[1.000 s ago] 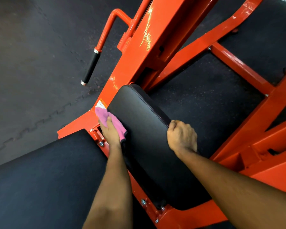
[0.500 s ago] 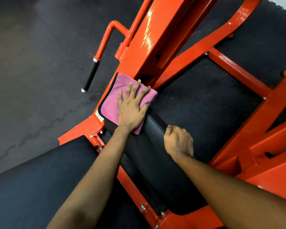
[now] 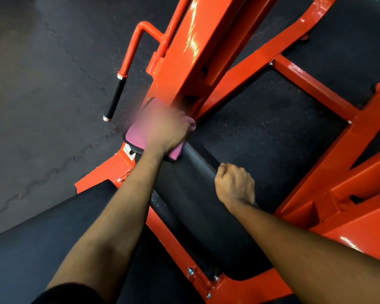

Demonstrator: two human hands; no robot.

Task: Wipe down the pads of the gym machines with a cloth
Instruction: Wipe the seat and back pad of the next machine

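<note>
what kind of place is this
Most likely a gym: a heavy orange steel machine frame, a black pad mounted on it, and dark interlocking rubber floor tiles underneath.

A pink cloth (image 3: 136, 135) was found laid over the upper end of the narrow pad (image 3: 193, 194), pressed against it beneath the left hand (image 3: 166, 131). One corner was seen projecting below the wrist. Cloth and hand were blurred, and the lie of the fingers could not be determined. The narrow pad was noted as black, smooth and oblong with rounded corners, slanting from upper left to lower right. Its right edge was gripped by the right hand (image 3: 235, 186), fingers curled over it. A wide pad (image 3: 42, 242), black and matt, was recorded just beside it at lower left.
</note>
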